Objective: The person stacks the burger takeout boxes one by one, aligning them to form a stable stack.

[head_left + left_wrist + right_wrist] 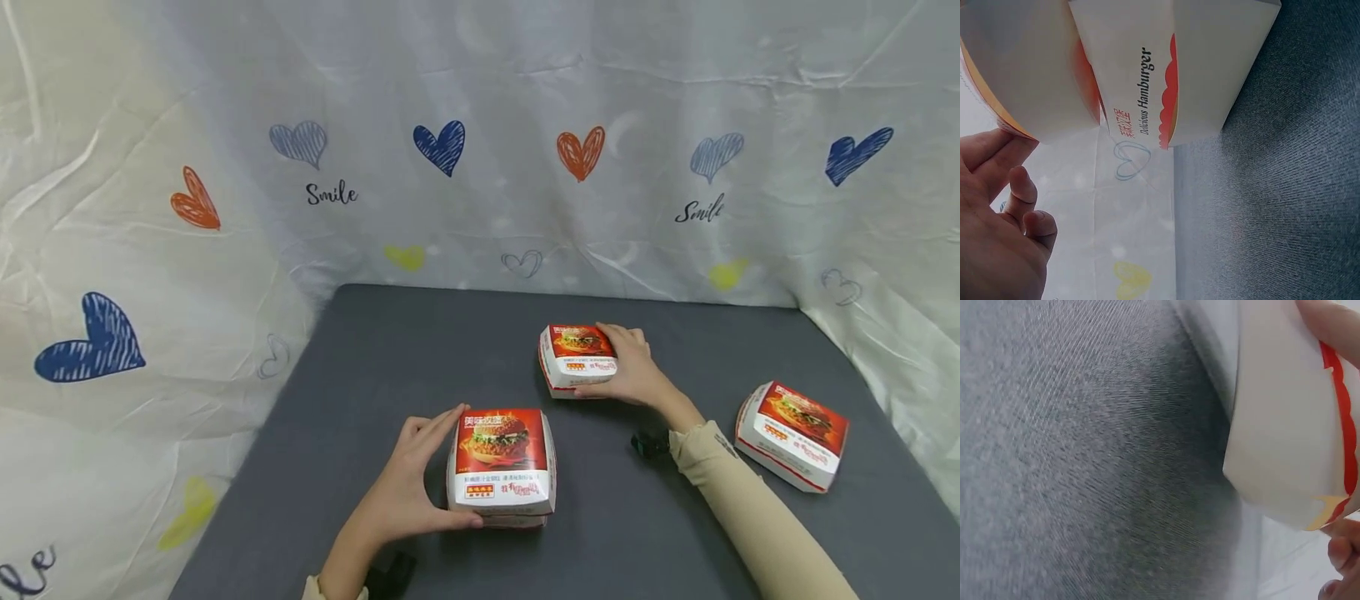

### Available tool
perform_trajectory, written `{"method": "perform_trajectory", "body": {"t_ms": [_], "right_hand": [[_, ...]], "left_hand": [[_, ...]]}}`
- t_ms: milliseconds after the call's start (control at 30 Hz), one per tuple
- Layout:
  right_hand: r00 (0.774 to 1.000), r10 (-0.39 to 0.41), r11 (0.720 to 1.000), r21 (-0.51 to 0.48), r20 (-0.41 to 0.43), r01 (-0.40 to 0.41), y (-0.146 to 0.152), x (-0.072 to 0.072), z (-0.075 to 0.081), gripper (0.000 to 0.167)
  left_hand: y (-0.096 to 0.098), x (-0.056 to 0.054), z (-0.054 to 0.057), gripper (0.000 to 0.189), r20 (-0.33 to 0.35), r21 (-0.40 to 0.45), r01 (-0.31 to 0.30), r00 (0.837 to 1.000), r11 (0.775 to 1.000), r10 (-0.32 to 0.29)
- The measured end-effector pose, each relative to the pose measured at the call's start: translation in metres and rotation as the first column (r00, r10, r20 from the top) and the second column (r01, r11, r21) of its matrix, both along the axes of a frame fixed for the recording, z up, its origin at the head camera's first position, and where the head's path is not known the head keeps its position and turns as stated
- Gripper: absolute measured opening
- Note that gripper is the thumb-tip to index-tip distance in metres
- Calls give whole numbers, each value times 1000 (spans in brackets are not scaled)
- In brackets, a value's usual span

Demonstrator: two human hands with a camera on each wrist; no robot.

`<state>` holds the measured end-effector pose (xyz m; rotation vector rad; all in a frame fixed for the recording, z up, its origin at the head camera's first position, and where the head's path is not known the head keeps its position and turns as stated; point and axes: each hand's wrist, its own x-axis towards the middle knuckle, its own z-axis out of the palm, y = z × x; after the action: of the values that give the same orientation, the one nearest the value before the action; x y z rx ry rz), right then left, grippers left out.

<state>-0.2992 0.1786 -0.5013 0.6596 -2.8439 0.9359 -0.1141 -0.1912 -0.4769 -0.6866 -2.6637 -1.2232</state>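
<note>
Three white cardboard hamburger boxes with red burger pictures on their lids are in the head view. My left hand (405,483) grips the near hamburger box (502,454) from its left side, thumb at the front and fingertips at the back corner. In the left wrist view, fingers (1007,153) touch the edge of its lid (1035,69), above the printed side wall (1129,75). Farther back, my right hand (637,371) holds a second box (577,354) from the right, thumb in front and fingers behind. Its white side (1291,425) fills much of the right wrist view.
The third hamburger box (795,433) sits at an angle on the right, beside my right forearm. A dark grey cloth covers the table (420,342). White curtain (510,208) with printed hearts hangs behind and along both sides.
</note>
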Motion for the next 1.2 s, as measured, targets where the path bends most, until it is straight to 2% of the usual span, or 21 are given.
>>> {"method": "perform_trajectory", "body": {"t_ms": [133,233,333,500,733,900,1033,1200], "right_hand": [[997,-74,997,-18,-18,74,-1,9,9,123],[992,-118,991,-75,-47,114,-1,17,23,122],[984,-138,983,-133,-110,123,-5,25,40,121],[959,-128,976,-204,-254,76,-16,40,72,121],[941,-55,956,-290,-334,-48,-34,71,113,122],[930,-28,953,-291,-367,-85,-44,95,134,122],[926,-47,963,-264,-375,-58,-53,115,145,125],[928,-64,981,-192,-368,-9,-68,137,149,130]], "left_hand": [[-2,2,-2,128,14,1,-12,1000,1000,12],[-4,2,-1,128,28,-1,-13,1000,1000,13],[-5,3,0,127,43,-4,-13,999,1000,13],[-8,4,1,126,60,0,-21,998,1000,21],[-9,7,1,127,61,-3,-38,997,999,38],[-6,4,1,127,64,3,-37,997,999,36],[-3,2,2,127,55,9,-13,998,1000,13],[-1,0,1,129,28,5,-4,1000,1000,4]]}}
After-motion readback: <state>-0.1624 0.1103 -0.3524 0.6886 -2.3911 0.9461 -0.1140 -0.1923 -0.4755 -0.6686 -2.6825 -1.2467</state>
